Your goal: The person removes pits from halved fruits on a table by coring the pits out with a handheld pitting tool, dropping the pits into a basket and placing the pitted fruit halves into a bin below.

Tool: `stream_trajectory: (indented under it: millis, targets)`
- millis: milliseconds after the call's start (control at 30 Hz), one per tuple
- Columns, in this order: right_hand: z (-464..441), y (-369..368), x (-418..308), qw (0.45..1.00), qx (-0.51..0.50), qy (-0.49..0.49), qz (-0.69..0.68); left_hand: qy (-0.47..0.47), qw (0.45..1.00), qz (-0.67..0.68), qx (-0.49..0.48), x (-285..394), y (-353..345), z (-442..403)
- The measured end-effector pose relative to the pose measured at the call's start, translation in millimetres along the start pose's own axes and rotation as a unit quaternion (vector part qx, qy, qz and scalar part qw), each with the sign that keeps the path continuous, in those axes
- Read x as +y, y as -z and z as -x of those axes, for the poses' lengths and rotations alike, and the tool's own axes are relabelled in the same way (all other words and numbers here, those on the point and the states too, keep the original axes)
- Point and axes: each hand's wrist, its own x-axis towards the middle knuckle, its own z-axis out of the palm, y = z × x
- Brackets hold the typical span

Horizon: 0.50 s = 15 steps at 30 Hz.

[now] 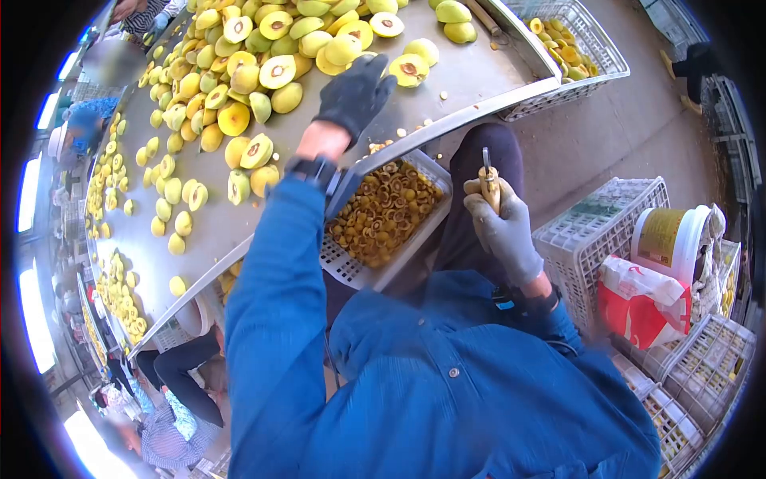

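Observation:
My left hand (355, 94), in a black glove, is over the metal table (319, 132) at the edge of a big pile of halved yellow-green fruit (242, 76). Its fingers are stretched out and somewhat apart, close to a cut fruit half (408, 70) with its brown centre facing up. Nothing shows in that hand. My right hand (507, 231), gloved in grey, is closed round the wooden handle of a small tool (489, 188), whose metal tip points away from me above my leg.
Below the table edge, a white crate (443, 188) holds small cut pieces. Another crate (618, 68) of fruit pieces stands at upper right. Stacked crates (598, 219), a white bucket (666, 239) and a red-white bag (638, 307) are at right. Co-workers (171, 431) sit along the left.

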Motion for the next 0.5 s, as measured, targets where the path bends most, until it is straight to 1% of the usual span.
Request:
stream_trajectory:
  millis: [100,200,233,267,300,333,400,433,467,500]
  targets:
    - [6,13,-4,0.998,0.009,-0.045,-0.031,-0.013,0.993,-0.114,-0.036,-20,-40,-36]
    - [7,20,-8,0.997,0.000,-0.070,-0.038,0.015,0.990,-0.120,-0.068,-19,-48,-43]
    - [5,21,-10,0.997,-0.009,-0.068,-0.031,0.033,0.988,-0.131,-0.082,-14,-44,-44]
    - [1,22,-13,0.998,-0.019,-0.062,-0.023,0.060,0.985,-0.112,-0.114,-8,-39,-44]
    - [-5,23,-8,1.000,-0.009,-0.019,0.020,0.050,0.986,-0.118,-0.108,-7,-37,-40]
    - [-11,24,-8,1.000,-0.009,0.004,0.028,0.039,0.986,-0.125,-0.102,-9,-39,-34]
    - [-20,26,-12,0.998,-0.008,0.045,0.045,-0.004,0.997,-0.030,-0.066,-16,-47,-24]
    - [-24,26,-22,0.998,-0.002,0.032,0.054,-0.028,0.998,0.014,-0.045,-13,-49,-23]
    - [-32,27,-23,0.996,0.019,0.065,0.066,-0.007,0.996,0.082,-0.040,-9,-53,-25]
    - [-42,30,-22,0.992,0.040,0.096,0.078,-0.020,0.993,0.114,-0.026,-5,-57,-25]
